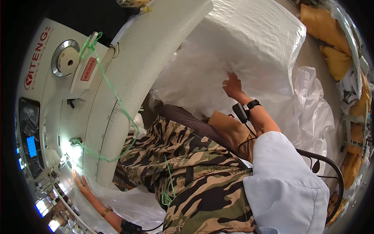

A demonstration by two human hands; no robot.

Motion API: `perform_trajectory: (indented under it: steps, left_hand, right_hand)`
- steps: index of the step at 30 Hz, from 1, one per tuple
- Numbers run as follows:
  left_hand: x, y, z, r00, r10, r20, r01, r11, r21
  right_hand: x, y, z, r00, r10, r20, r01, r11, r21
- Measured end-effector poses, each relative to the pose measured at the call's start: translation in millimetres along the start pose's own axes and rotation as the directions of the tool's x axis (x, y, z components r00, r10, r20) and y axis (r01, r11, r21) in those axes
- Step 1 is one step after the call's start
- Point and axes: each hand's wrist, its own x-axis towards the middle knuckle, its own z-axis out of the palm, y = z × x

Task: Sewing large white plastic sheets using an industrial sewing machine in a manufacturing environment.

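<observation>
Near the lit needle area of a white sewing machine (83, 113), my left hand (82, 185) lies with its fingers stretched out. Thin translucent white plastic (132, 204) spreads beside that hand and down past its wrist. Farther right, my right hand (233, 85) reaches over a big pile of white plastic sacking (249, 43), fingers apart and touching or just above its loose film. Whether a fold lies under those fingertips is hard to see. A green thread (117, 93) runs from the machine's upper part down to the lamp near the needle.
A camouflage apron (202, 187) covers my lap. More crumpled clear plastic (311, 113) hangs to the right. Tan bundles (325, 29) line the far right, and a black curved chair frame (337, 171) stands behind my right arm. A small lit display (31, 146) is on the machine.
</observation>
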Motion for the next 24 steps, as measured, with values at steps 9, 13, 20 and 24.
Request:
perform_trajectory:
  steps: [9, 13, 20, 24]
  left_hand:
    - [-5.4, -18.4, -0.3, 0.999, -0.035, 0.006, 0.035, 0.999, 0.008]
    - [2.3, -8.5, -0.3, 1.0, -0.023, 0.0, 0.023, 1.0, 0.011]
    - [3.7, 0.3, 0.0, 1.0, -0.01, -0.006, 0.01, 1.0, 0.001]
    - [5.3, 6.1, 4.4, 1.0, -0.015, -0.019, 0.015, 1.0, -0.011]
  right_hand:
    - [-21.1, -0.2, -79.5, 0.985, -0.093, -0.148, 0.103, 0.993, 0.059]
    - [-56.3, 38.1, -103.4, 0.954, -0.021, -0.3, -0.043, 0.977, -0.207]
    - [-91.2, 109.5, -132.7, 0.901, 0.037, -0.432, -0.28, 0.81, -0.515]
    - [-103.6, 158.2, -105.3, 0.368, 0.63, -0.684, -0.617, 0.716, 0.327]
